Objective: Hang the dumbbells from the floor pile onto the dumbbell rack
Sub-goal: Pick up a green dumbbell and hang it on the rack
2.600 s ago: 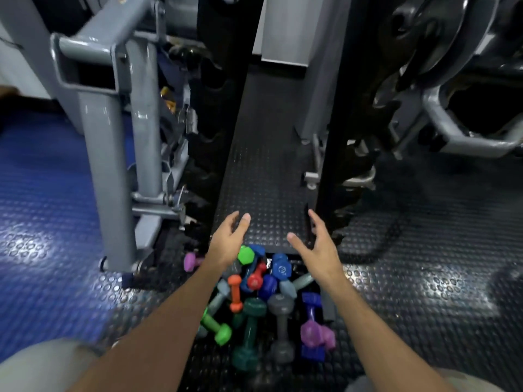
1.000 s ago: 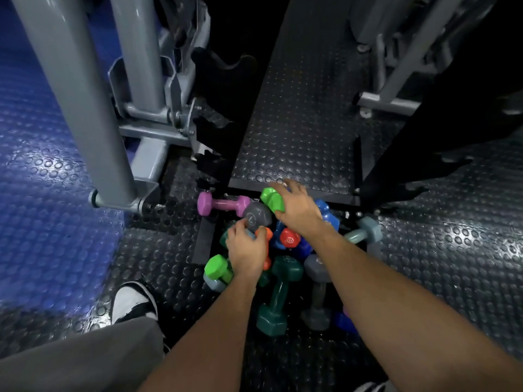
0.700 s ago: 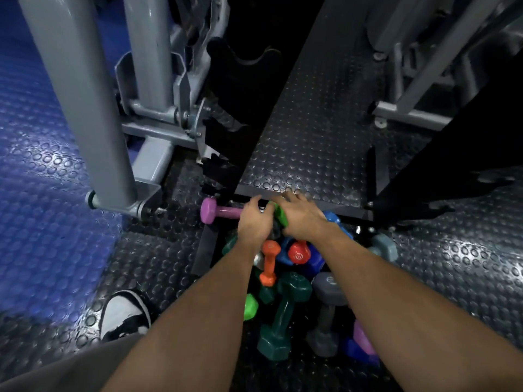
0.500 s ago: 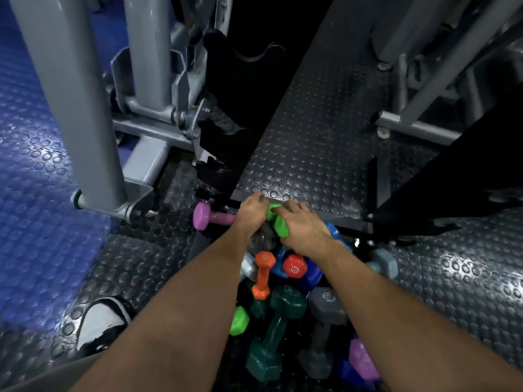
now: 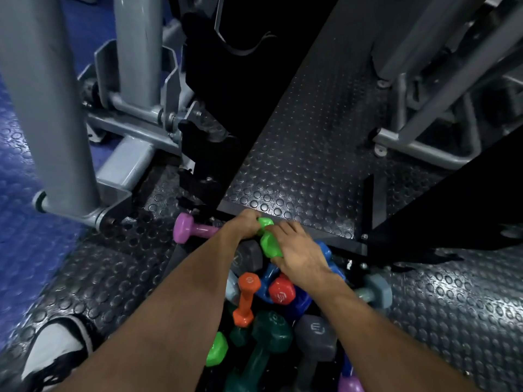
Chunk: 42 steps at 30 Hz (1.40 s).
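At the far edge of the floor pile, at about 12 o'clock from the person, the right hand curls its fingers round the bright green dumbbell, one end poking out between thumb and fingers. The left hand meets it at 9 o'clock, fingers bent over the other green end and hiding the purple dumbbell's near end. The green one looks small, rigid and coated, probably light and a little slick; the narrow handle between its heads is the sure hold. The black rack stands at 11 o'clock, its cradles bare. Compared with a second ago, the left hand has left the grey dumbbell and moved up beside the right.
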Each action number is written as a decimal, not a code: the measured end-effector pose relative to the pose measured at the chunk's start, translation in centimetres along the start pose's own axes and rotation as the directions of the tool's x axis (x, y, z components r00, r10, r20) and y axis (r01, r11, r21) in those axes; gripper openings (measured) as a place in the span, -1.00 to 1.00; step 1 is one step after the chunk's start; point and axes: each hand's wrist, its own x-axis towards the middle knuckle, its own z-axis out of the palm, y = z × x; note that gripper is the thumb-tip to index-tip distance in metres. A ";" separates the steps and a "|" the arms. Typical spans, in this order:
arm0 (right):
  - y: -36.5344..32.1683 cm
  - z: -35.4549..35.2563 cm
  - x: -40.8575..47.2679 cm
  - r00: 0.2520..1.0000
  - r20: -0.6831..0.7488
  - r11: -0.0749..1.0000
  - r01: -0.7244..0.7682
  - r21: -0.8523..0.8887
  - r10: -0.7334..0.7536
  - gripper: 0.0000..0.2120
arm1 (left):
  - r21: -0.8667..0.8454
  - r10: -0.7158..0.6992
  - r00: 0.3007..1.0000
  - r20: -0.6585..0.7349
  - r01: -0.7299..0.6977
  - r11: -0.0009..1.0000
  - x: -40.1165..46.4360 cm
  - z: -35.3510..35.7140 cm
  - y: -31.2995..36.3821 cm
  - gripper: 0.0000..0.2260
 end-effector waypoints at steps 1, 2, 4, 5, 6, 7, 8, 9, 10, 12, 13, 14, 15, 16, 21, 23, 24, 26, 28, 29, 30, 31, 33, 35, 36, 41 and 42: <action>-0.1 -0.1 0.0 1.000 0.001 1.000 -0.005 0.020 0.005 -0.46 | -0.023 -0.006 1.000 0.002 0.006 1.000 0.1 0.1 -0.1 -0.90; -0.1 -0.2 -0.1 1.000 0.005 0.999 -0.010 0.041 0.010 -0.44 | -0.058 -0.012 1.000 0.005 0.013 0.998 0.1 0.1 -0.2 -0.87; -0.1 -0.5 -0.5 1.000 0.008 0.996 -0.018 0.093 0.017 -0.40 | -0.150 -0.026 1.000 -0.007 0.025 0.988 0.0 -0.1 -0.3 -0.81; -0.2 -0.7 -0.7 1.000 -0.002 0.992 -0.012 0.122 0.013 -0.37 | -0.198 -0.032 0.999 -0.024 0.026 0.980 -0.1 -0.3 -0.3 -0.78; -0.2 -1.0 -1.1 1.000 -0.019 0.989 -0.006 0.148 0.009 -0.36 | -0.240 -0.034 0.999 -0.036 0.024 0.970 -0.2 -0.4 -0.3 -0.73; -0.3 -1.4 -1.5 0.999 -0.040 0.985 -0.006 0.174 0.013 -0.35 | -0.279 -0.029 0.999 -0.035 0.018 0.960 -0.6 -0.7 -0.1 -0.67; -0.5 -1.9 -2.0 0.998 -0.063 0.979 -0.012 0.203 0.025 -0.34 | -0.318 -0.017 0.999 -0.031 0.006 0.948 -1.0 -1.0 0.1 -0.62; -0.7 -2.2 -2.5 0.996 -0.082 0.970 -0.023 0.243 0.044 -0.34 | -0.348 0.000 0.999 -0.033 -0.011 0.937 -1.4 -1.3 0.1 -0.57; -0.8 -2.8 -3.1 0.992 -0.101 0.956 -0.037 0.289 0.069 -0.33 | -0.379 0.015 0.999 -0.039 -0.028 0.925 -2.0 -1.7 0.5 -0.54; -0.9 -4.1 -4.2 0.983 -0.130 0.917 -0.070 0.392 0.131 -0.33 | -0.444 0.045 0.998 -0.052 -0.063 0.894 -3.9 -2.5 1.8 -0.57; -0.8 -4.7 -4.7 0.977 -0.146 0.893 -0.075 0.444 0.155 -0.33 | -0.478 0.065 0.996 -0.054 -0.083 0.875 -4.8 -2.7 2.4 -0.62; -0.7 -5.4 -5.2 0.971 -0.159 0.866 -0.078 0.494 0.178 -0.33 | -0.512 0.079 0.995 -0.060 -0.099 0.853 -5.6 -2.8 3.0 -0.65; -0.7 -6.4 -5.8 0.966 -0.158 0.833 -0.086 0.546 0.204 -0.34 | -0.530 0.073 0.994 -0.078 -0.103 0.842 -6.5 -2.9 3.7 -0.67; -0.8 -7.4 -6.4 0.961 -0.151 0.797 -0.099 0.595 0.232 -0.35 | -0.542 0.069 0.993 -0.100 -0.113 0.833 -7.4 -2.9 4.4 -0.68; 0.0 -12.1 -10.2 0.948 -0.098 0.617 -0.115 0.779 0.302 -0.27 | -0.550 0.061 0.978 -0.200 -0.163 0.819 -12.6 -2.3 8.1 -0.91; 0.2 -15.2 -12.4 0.956 -0.080 0.583 -0.104 0.806 0.281 -0.36 | -0.531 0.079 0.974 -0.214 -0.184 0.827 -15.4 -2.5 10.1 -0.92; 0.3 -16.4 -13.2 0.961 -0.073 0.571 -0.096 0.815 0.266 -0.42 | -0.511 0.092 0.970 -0.223 -0.197 0.837 -16.2 -2.5 10.9 -0.91; 0.4 -19.1 -15.4 0.963 -0.086 0.538 -0.068 0.840 0.257 -0.48 | -0.481 0.130 0.960 -0.246 -0.238 0.844 -18.4 -2.9 13.3 -0.90; 0.3 -21.2 -17.8 0.959 -0.091 0.468 -0.047 0.882 0.269 -0.49 | -0.475 0.165 0.945 -0.284 -0.288 0.831 -21.2 -3.3 16.0 -0.90; 0.3 -21.9 -19.0 0.957 -0.090 0.432 -0.040 0.901 0.275 -0.48 | -0.468 0.185 0.935 -0.303 -0.315 0.826 -22.5 -3.4 17.1 -0.88; 0.3 -22.8 -20.1 0.953 -0.096 0.410 -0.032 0.911 0.287 -0.48 | -0.465 0.199 0.932 -0.302 -0.326 0.823 -23.6 -3.5 18.3 -0.86; 0.2 -23.2 -20.8 0.950 -0.107 0.387 -0.015 0.922 0.293 -0.48 | -0.487 0.192 0.938 -0.289 -0.317 0.814 -24.4 -3.7 19.2 -0.85; -0.2 -24.8 -22.7 0.928 -0.155 0.339 0.033 0.940 0.338 -0.46 | -0.545 0.184 0.952 -0.246 -0.293 0.786 -26.7 -4.1 21.4 -0.84; -0.7 -26.4 -24.5 0.887 -0.232 0.323 0.101 0.941 0.398 -0.41 | -0.567 0.207 0.946 -0.247 -0.315 0.761 -28.9 -4.4 23.5 -0.80; -1.1 -27.4 -25.2 0.863 -0.273 0.338 0.128 0.932 0.425 -0.37 | -0.583 0.224 0.938 -0.264 -0.340 0.738 -30.0 -4.6 24.5 -0.78; -2.1 -32.5 -28.9 0.666 -0.510 0.456 0.276 0.846 0.544 -0.33 | -0.589 0.350 0.883 -0.313 -0.470 0.658 -36.1 -5.8 31.0 -0.63; -2.0 -33.8 -29.7 0.623 -0.542 0.451 0.316 0.834 0.565 -0.37 | -0.583 0.389 0.869 -0.307 -0.495 0.644 -37.5 -6.1 32.5 -0.62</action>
